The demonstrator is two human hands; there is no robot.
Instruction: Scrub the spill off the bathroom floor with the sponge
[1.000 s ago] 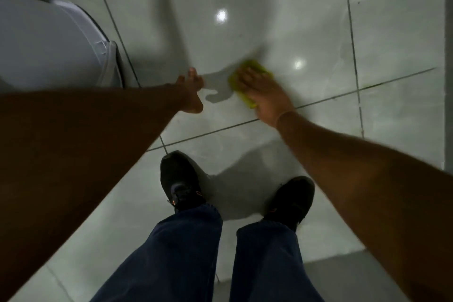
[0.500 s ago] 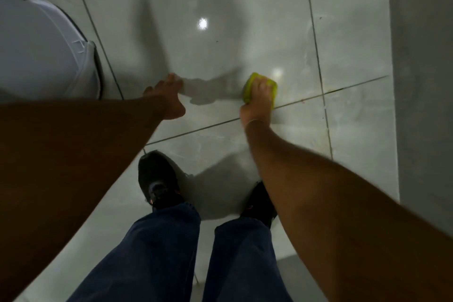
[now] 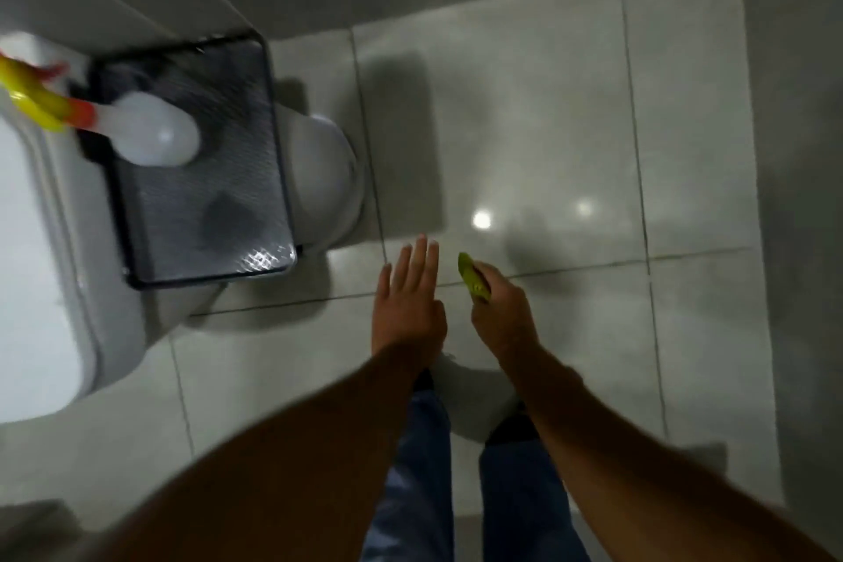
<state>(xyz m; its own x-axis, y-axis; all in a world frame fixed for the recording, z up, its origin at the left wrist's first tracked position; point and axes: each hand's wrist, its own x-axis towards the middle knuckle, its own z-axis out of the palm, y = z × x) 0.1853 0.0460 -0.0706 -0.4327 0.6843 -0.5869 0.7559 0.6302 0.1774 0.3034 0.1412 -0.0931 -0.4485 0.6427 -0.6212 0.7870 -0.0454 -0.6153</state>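
My right hand (image 3: 502, 315) grips a yellow-green sponge (image 3: 472, 276), holding it on edge in the air above the glossy grey floor tiles (image 3: 538, 128). Beside it on the left, my left hand (image 3: 408, 301) is open with flat, spread fingers and holds nothing. Both hands hang well above the floor, over a grout line. No spill stands out on the shiny tile; only two light reflections show there.
A white toilet (image 3: 41, 287) fills the left side. A black mesh bin (image 3: 200, 160) stands beside it, with a white, orange and yellow brush (image 3: 150, 137) over it. Grey walls close the top and right. My jeans (image 3: 419, 470) and dark shoes are below the hands.
I have risen from a low crouch, so the floor is now far below. My right hand lifted the sponge off the tile, and my left hand left the floor and opened flat.
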